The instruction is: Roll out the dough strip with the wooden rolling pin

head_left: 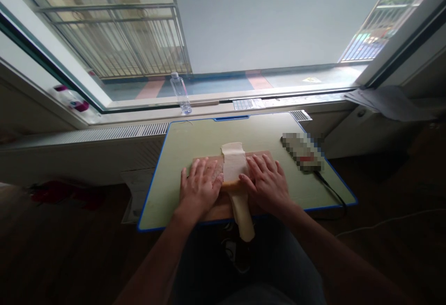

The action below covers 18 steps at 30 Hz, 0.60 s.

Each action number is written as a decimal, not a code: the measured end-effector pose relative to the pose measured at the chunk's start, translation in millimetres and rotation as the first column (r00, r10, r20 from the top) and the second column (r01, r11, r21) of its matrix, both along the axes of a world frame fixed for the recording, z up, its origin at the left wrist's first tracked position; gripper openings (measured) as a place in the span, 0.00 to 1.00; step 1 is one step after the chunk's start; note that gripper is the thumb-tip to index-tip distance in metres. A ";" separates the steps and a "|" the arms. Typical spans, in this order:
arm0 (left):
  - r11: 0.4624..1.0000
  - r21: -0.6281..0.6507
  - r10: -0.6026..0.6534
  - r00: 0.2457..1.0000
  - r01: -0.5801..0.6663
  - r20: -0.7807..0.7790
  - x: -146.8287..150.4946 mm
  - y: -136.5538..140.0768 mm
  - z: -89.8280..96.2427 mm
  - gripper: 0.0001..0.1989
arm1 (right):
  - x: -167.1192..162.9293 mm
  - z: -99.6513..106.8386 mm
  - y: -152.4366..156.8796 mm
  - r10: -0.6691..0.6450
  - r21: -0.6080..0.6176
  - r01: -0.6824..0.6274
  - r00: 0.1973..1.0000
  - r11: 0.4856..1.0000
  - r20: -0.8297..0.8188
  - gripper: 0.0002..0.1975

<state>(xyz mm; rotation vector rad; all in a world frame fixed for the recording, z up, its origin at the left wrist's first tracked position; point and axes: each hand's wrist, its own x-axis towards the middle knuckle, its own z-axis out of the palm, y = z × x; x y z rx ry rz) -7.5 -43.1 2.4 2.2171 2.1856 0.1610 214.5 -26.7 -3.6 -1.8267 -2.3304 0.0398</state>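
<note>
A pale strip of dough (234,164) runs lengthwise across a wooden board (218,212). Its near end (244,223) hangs down past the front edge of the table. Across the strip lies what looks like a wooden rolling pin (230,186), visible only between my hands. My left hand (200,182) rests palm down to the left of the dough, fingers stretched out. On the other side, my right hand (266,179) lies flat with fingers spread and the thumb by the strip. Both palms cover the ends of the pin, so their contact with it is hidden.
The small green table (156,193) has a blue rim. A phone-like device (303,154), blurred out, lies at its right with a black cable (329,185). On the windowsill stand a clear bottle (180,95) and another bottle (71,98) with a purple cap. Papers (386,102) lie at right.
</note>
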 end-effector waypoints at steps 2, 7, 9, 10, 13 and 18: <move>1.000 -0.021 0.011 1.000 -0.011 0.014 -2.6 17.4 1.2 0.31 | -4.3 1.6 17.2 -0.020 -0.027 0.020 1.000 0.999 -0.001 0.36; 0.995 -0.093 0.033 0.997 -0.026 0.076 -9.2 68.4 7.5 0.33 | -14.7 9.9 67.5 -0.068 -0.153 0.062 0.997 0.986 -0.037 0.42; 0.995 -0.090 0.039 0.996 -0.032 0.076 -10.6 81.4 9.2 0.33 | -16.5 12.8 80.5 -0.077 -0.200 0.067 0.996 0.978 -0.046 0.43; 0.995 -0.090 0.042 0.996 -0.036 0.073 -11.0 85.2 9.7 0.33 | -17.0 13.7 84.4 -0.080 -0.218 0.067 0.996 0.974 -0.048 0.43; 0.994 -0.105 0.048 0.996 -0.041 0.072 -11.0 85.3 9.8 0.33 | -17.0 13.9 84.6 -0.080 -0.230 0.068 0.996 0.971 -0.043 0.44; 0.993 -0.116 0.005 0.998 0.002 0.062 -6.0 50.4 6.5 0.33 | -11.7 7.6 48.3 -0.063 -0.141 0.062 0.998 0.988 -0.007 0.42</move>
